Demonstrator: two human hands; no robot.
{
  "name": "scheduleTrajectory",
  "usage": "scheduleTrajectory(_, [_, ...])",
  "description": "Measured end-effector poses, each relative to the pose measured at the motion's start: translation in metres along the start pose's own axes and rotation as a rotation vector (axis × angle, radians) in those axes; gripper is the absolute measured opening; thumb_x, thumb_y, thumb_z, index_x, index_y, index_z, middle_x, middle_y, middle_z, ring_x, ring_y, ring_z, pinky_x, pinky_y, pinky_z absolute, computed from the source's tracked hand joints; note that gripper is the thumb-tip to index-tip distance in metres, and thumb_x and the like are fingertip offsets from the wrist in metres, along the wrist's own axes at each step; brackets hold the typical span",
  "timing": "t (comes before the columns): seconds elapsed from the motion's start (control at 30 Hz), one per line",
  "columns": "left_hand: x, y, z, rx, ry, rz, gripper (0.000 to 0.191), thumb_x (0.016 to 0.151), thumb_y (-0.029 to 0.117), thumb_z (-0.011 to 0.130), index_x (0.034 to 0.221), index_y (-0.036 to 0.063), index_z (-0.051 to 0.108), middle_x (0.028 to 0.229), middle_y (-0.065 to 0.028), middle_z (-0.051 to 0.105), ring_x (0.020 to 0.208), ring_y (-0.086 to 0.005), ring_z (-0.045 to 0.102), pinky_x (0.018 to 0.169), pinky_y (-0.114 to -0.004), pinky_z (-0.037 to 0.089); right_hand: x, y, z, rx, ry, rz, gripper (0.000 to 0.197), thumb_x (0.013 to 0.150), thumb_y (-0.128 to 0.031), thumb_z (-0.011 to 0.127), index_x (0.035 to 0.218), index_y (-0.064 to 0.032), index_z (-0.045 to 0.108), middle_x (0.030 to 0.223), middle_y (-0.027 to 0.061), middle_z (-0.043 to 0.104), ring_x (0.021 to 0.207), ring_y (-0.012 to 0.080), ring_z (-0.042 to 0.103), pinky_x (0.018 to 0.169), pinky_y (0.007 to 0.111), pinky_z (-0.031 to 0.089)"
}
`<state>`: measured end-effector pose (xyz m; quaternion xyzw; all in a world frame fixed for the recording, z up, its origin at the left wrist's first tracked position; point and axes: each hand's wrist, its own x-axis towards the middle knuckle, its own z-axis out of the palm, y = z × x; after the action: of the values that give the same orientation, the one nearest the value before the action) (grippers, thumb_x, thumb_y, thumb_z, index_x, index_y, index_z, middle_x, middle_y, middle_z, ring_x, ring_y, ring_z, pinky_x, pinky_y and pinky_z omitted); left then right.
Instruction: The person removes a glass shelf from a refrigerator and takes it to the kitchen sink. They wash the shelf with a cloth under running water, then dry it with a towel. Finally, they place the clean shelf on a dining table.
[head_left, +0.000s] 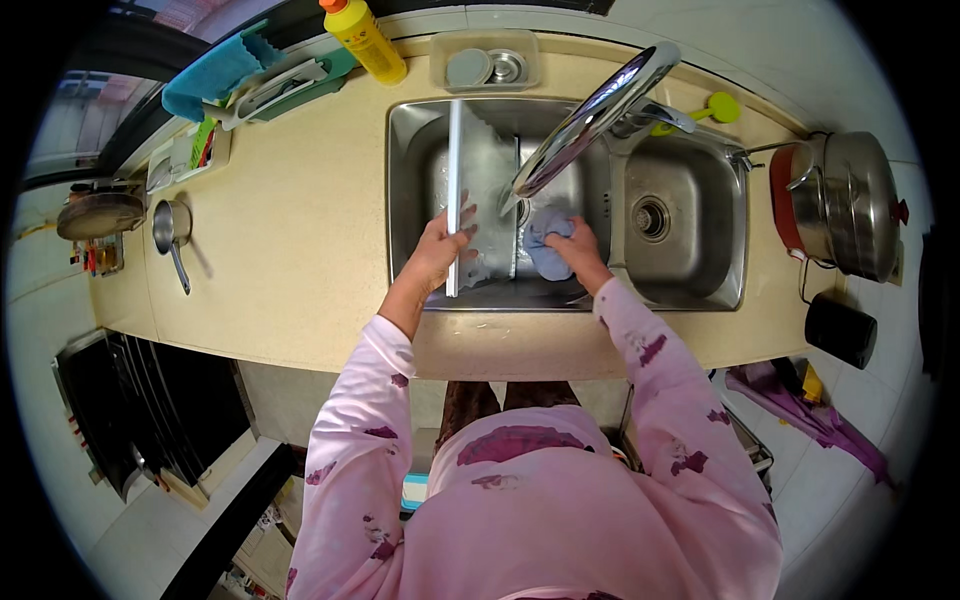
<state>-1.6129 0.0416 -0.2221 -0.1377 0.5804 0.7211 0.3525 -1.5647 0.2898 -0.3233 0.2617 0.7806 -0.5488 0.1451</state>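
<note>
My left hand (442, 251) grips the white edge strip of a clear glass or plastic panel (487, 180), fingers showing through it. The panel stands tilted in the larger basin of a stainless steel double sink (409, 165). Bunched in my right hand (581, 251) is a blue-grey cloth (549, 244), just right of the panel's lower edge. From behind, a chrome faucet (592, 120) reaches over this basin, and water runs from its spout onto the panel.
A small saucepan (172, 227) sits on the left counter. Behind the sink are a plastic tub (484, 60) with lids and a yellow bottle (367, 41). A green brush (720, 109) lies behind the smaller basin (686, 255). A large steel steamer pot (855, 206) stands at the right.
</note>
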Motion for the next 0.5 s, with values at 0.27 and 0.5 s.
scheduleTrajectory(0.27, [0.016, 0.021, 0.030, 0.858, -0.130, 0.056, 0.062, 0.072, -0.009, 0.052, 0.131, 0.0064, 0.042, 0.096, -0.0191, 0.059, 0.090, -0.0261, 0.059, 0.081, -0.033, 0.046, -0.046, -0.047, -0.078, 0.468, 0.138, -0.013, 0.050, 0.065, -0.017, 0.074, 0.104, 0.0043, 0.051, 0.093, 0.0107, 0.060, 0.082, 0.0173, 0.058, 0.074, 0.029, 0.047])
scheduleTrajectory(0.5, [0.001, -0.015, 0.058, 1.426, -0.265, 0.363, 0.080, 0.067, -0.012, 0.053, 0.139, 0.0072, 0.026, 0.140, -0.0239, 0.029, 0.131, -0.0352, 0.029, 0.107, -0.039, 0.030, -0.069, -0.086, -0.113, 0.316, 0.182, -0.252, 0.043, 0.069, -0.018, 0.072, 0.101, 0.0010, 0.051, 0.090, 0.0087, 0.059, 0.080, 0.0156, 0.056, 0.073, 0.028, 0.046])
